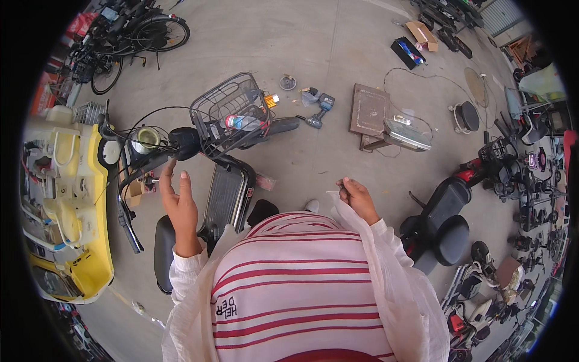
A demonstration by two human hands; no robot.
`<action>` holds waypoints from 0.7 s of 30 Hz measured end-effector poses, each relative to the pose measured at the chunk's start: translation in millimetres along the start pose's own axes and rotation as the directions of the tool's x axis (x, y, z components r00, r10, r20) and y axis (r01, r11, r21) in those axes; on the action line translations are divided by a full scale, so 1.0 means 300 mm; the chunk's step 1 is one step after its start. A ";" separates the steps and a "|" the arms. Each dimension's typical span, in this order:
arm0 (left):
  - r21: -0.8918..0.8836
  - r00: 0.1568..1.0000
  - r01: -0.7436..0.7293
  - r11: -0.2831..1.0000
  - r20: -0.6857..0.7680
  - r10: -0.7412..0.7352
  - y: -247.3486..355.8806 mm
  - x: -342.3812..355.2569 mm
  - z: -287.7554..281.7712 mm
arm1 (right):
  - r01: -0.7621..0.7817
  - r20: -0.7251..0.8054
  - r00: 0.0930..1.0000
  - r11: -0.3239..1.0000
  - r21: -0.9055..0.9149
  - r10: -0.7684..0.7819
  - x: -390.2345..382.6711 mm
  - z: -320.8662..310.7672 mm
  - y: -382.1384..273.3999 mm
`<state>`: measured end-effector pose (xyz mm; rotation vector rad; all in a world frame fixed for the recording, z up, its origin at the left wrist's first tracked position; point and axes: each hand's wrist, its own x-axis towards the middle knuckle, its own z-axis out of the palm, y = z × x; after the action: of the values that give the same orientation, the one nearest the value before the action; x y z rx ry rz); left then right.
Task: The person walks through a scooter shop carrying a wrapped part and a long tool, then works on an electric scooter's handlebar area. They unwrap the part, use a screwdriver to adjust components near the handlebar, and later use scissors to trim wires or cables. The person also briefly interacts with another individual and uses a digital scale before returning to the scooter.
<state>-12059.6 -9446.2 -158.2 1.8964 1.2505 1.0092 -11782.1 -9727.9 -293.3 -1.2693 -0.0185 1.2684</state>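
My left hand (178, 202) is raised beside an electric scooter, its fingers stretched out and apart with nothing in them. Its fingertips come close to the black headlight housing (183, 143) and the handlebar (125, 211). A wire basket (226, 99) on the scooter's front holds a bottle or pack with a red and white label (242, 122). Behind the basket lies the ribbed dark footboard (226, 193). My right hand (359, 198) is in front of my body, thumb and fingers pressed together. Whatever it may pinch is too small and dark to make out.
A cordless drill (319, 111) lies on the floor ahead, near a round metal part (287, 82). Farther right stand a brown box-like stool (369, 108) and a black round seat (466, 117). A yellow vehicle (99, 241) is at left, another scooter (443, 205) at right.
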 end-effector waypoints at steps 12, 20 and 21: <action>-0.200 0.983 0.071 0.977 0.179 -0.035 0.100 0.309 0.619 | 0.070 -0.055 0.996 0.992 0.109 -0.064 0.362 -0.109 -0.365; -0.448 0.961 0.224 0.865 -0.046 -0.272 0.063 0.784 0.958 | -0.046 -0.150 0.987 0.999 0.024 0.049 0.879 -0.220 -0.820; -0.407 0.962 0.216 0.887 -0.067 -0.265 0.092 0.851 0.965 | -0.035 -0.127 0.991 0.999 0.019 0.037 0.927 -0.199 -0.889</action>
<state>-11733.7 -9245.4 -215.9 1.3500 1.2044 1.1545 -11455.3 -9515.2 -297.3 -1.3396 0.1064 1.2134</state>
